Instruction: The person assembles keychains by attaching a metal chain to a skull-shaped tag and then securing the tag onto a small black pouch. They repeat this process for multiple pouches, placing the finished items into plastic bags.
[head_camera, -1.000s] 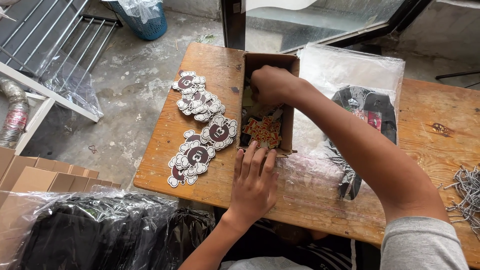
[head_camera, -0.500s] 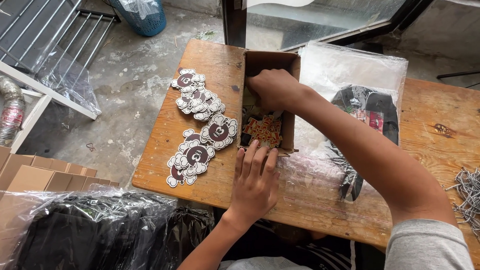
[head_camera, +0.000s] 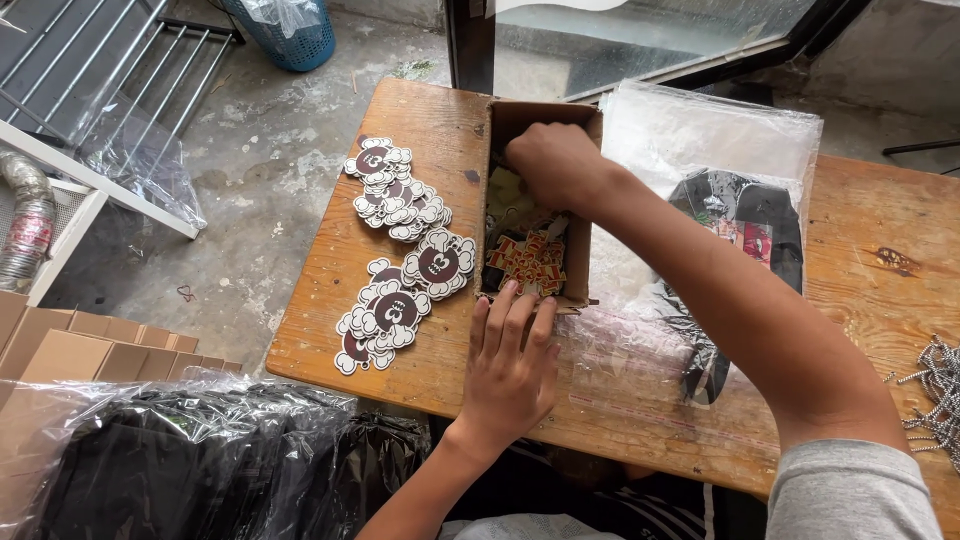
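the right hand (head_camera: 555, 160) is sunk into the open brown cardboard box (head_camera: 538, 205) on the worn wooden tabletop (head_camera: 400, 340), its grip curled, contents hidden; the left hand (head_camera: 512, 365) is laid flat, fingers spread, touching the box's near end, beside brown-and-white flower-shaped stickers (head_camera: 395, 250)

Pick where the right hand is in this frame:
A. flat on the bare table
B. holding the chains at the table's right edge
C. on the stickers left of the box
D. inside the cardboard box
D: the right hand reaches down into the open box, while the left hand lies flat on the table at the box's near end.
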